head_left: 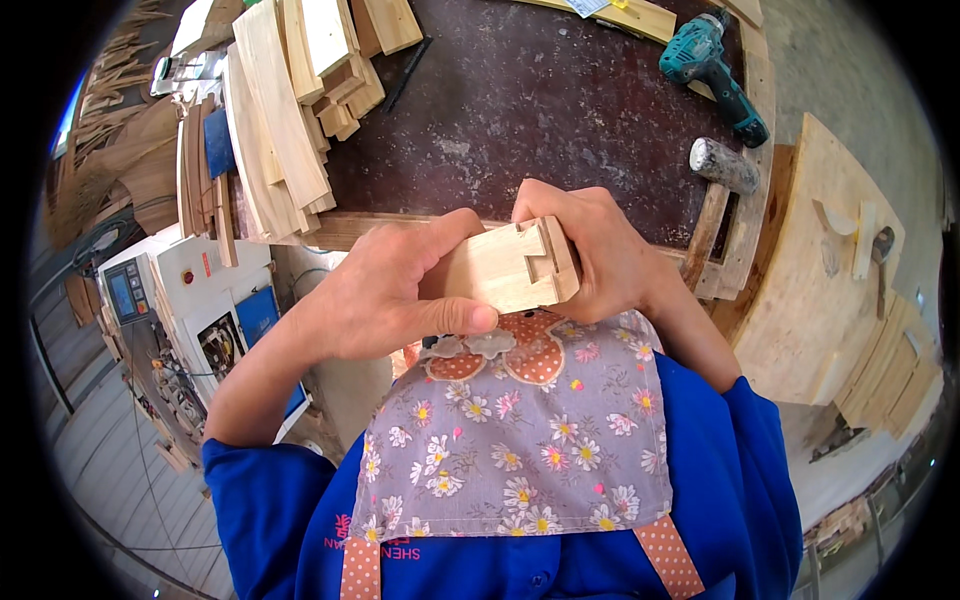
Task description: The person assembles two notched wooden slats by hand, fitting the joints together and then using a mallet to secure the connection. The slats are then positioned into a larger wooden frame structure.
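Observation:
Between my two hands is a small pale wooden block [490,272] with a notched, interlocking joint at its right end. My left hand [405,285] grips its left part, thumb along the near edge and fingers over the far side. Around the right end wraps my right hand [585,245], its fingers partly hidden behind the wood. The block is held up in front of my flowered apron [520,440], just short of the workbench edge.
On the dark workbench [470,130], a stack of wooden boards [275,130] lies left. A teal cordless drill [712,75] and a worn mallet [722,168] are at right. A white machine with a control panel [128,290] stands left; a pale wooden table [825,270] right.

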Available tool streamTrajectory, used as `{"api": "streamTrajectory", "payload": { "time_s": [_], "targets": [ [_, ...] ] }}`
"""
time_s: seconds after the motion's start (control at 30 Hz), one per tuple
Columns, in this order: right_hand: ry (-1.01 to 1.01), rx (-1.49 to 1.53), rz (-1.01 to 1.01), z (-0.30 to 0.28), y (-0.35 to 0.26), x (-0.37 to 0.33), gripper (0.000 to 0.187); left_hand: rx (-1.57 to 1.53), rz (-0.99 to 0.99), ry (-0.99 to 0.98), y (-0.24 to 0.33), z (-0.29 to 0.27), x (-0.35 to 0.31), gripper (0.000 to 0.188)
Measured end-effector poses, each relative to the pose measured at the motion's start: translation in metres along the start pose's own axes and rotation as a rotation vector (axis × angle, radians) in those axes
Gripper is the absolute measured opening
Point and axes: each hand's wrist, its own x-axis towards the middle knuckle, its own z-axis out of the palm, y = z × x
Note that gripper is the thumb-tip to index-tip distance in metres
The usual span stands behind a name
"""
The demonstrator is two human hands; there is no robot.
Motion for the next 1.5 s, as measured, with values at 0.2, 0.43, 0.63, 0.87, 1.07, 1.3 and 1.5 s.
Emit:
{"api": "streamTrajectory", "payload": {
  "time_s": [0.2, 0.43, 0.63, 0.87, 1.07, 1.3, 1.5],
  "targets": [
    [-0.029, -0.007, -0.017, 0.000, -0.001, -0.003, 0.037, -0.078, -0.165, -0.058, 0.014, 0.001, -0.004, 0.051],
    [-0.005, -0.031, -0.086, 0.002, 0.001, -0.007, 0.033, 0.021, -0.056, 0.016, 0.014, 0.006, -0.006, 0.036],
    [-0.007, -0.030, -0.096, 0.001, 0.001, -0.010, 0.031, -0.047, -0.106, 0.039, 0.015, 0.010, -0.005, 0.036],
    [0.004, -0.094, 0.018, -0.002, -0.007, -0.011, 0.044, -0.284, -0.213, 0.028, 0.023, 0.006, -0.003, 0.040],
    [0.037, 0.189, 0.052, -0.009, -0.014, -0.026, 0.061, -0.375, -0.090, 0.120, 0.024, 0.016, 0.001, 0.042],
    [0.203, 0.378, 0.206, 0.006, -0.019, -0.042, 0.056, -0.195, -0.176, 0.017, 0.040, 0.014, 0.010, 0.039],
    [0.214, 0.342, 0.193, 0.005, -0.020, -0.053, 0.056, -0.122, -0.075, 0.044, 0.038, 0.026, 0.012, 0.039]
  ]
}}
